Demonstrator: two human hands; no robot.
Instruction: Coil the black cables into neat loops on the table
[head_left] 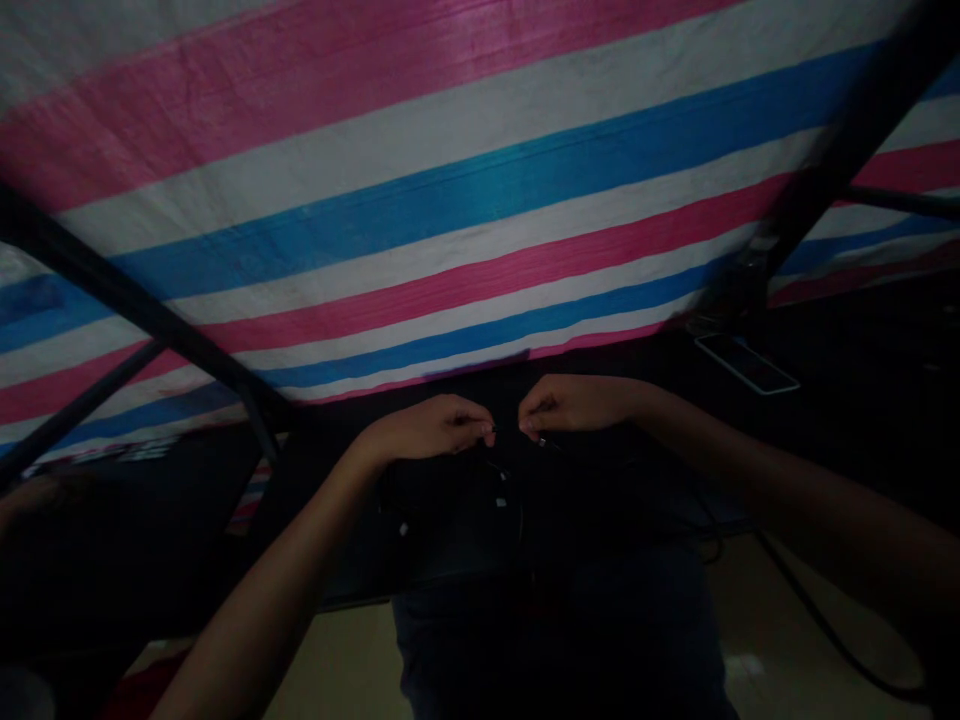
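Over the dark table [450, 545], my left hand [439, 427] is closed, thumb and fingertips pinched on something dark too small to make out. Facing it a short gap away, my right hand [570, 403] is also pinched, with a small metal-tipped cable end [542, 441] showing just under its fingertips. Between and below the hands, small pale pieces [502, 502] and thin dark cables lie on the table. Another small white piece [404, 528] is below my left hand. Dim light hides most cable detail.
A phone [747, 363] lies at the right. Behind the table hangs a striped sheet [480, 190], with dark frame bars [127, 290] at left and right. Another person's hand [37, 495] is at the far left. A black cable [817, 615] hangs at the lower right.
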